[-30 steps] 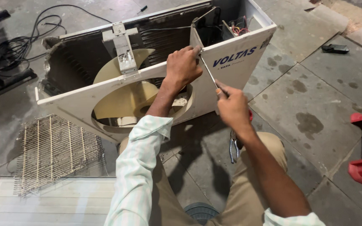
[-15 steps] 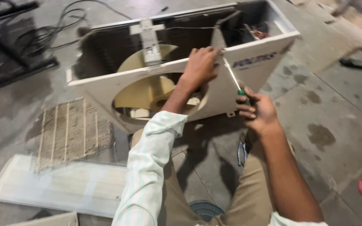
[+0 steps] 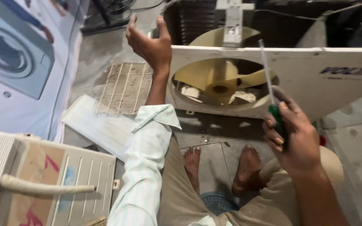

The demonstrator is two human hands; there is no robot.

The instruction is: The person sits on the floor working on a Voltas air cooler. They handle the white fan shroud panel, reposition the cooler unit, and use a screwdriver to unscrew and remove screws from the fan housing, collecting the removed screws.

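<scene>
An opened air-conditioner outdoor unit (image 3: 315, 79) stands on the floor in front of me, its white front panel with a round opening showing a cream fan (image 3: 221, 81). My left hand (image 3: 149, 42) is raised at the panel's top left corner, fingers spread, holding nothing I can see. My right hand (image 3: 294, 134) grips a green-handled screwdriver (image 3: 269, 79), its shaft pointing up in front of the panel. My bare feet (image 3: 248, 167) rest on the floor below the unit.
A dusty mesh filter (image 3: 124, 88) and a white cover panel (image 3: 101, 125) lie on the floor at left. A large printed carton (image 3: 17, 62) stands at far left, a boxed appliance (image 3: 42, 180) at lower left. Cables (image 3: 114, 8) lie behind.
The view has swung left and closer. My left hand left the panel's top middle and rose to its left corner. My right hand lifted the screwdriver upright.
</scene>
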